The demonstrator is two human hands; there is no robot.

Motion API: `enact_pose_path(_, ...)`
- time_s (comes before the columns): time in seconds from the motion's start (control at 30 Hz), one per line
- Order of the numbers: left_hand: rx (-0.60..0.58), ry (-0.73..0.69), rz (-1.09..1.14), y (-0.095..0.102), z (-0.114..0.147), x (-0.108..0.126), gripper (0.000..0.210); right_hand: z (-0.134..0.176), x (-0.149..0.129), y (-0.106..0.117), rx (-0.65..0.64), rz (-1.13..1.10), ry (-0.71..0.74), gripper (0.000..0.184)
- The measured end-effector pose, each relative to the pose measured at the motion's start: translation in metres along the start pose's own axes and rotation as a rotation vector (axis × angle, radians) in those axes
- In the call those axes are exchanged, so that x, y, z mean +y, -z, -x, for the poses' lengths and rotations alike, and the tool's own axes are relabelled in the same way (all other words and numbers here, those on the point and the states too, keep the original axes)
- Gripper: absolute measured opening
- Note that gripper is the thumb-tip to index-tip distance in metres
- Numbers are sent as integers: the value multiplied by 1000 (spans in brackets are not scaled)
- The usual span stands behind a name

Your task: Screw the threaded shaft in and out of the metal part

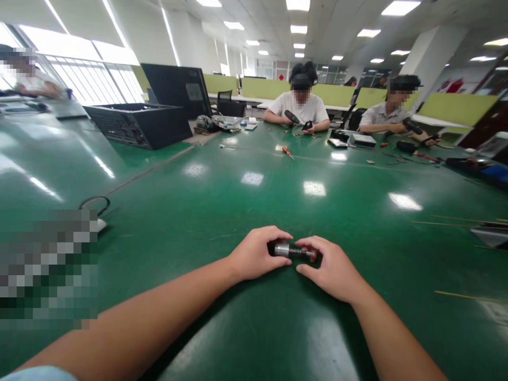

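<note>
A broad green table [222,201] spread out under everything, with a black computer case [138,124] lying far left and two people seated across — well apart. Nearer, nothing stood between the hands. The left hand [256,254] and right hand [331,267] both gripped a small cylindrical tool [291,251] — silver collar, dark body — just above the tabletop.
</note>
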State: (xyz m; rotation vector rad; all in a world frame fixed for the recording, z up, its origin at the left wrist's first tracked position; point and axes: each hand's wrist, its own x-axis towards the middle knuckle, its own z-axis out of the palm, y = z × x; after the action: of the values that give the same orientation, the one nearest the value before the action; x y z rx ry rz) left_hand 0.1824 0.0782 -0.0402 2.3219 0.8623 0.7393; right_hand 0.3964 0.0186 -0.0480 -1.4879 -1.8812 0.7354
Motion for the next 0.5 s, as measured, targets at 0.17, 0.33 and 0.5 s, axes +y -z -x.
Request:
enact_pose_path(0.17, 10, 18, 15, -1, -1, 1, 32, -1, -2, -1, -21, 22, -22, 30)
enact_pose_path(0.33, 0, -42, 8, -2, 0, 4, 29, 1, -3, 1, -18, 15, 15, 26)
enact_pose_path(0.5, -7, -81, 7, -4, 0, 4, 28, 3, -8, 3, -28, 27, 45, 18)
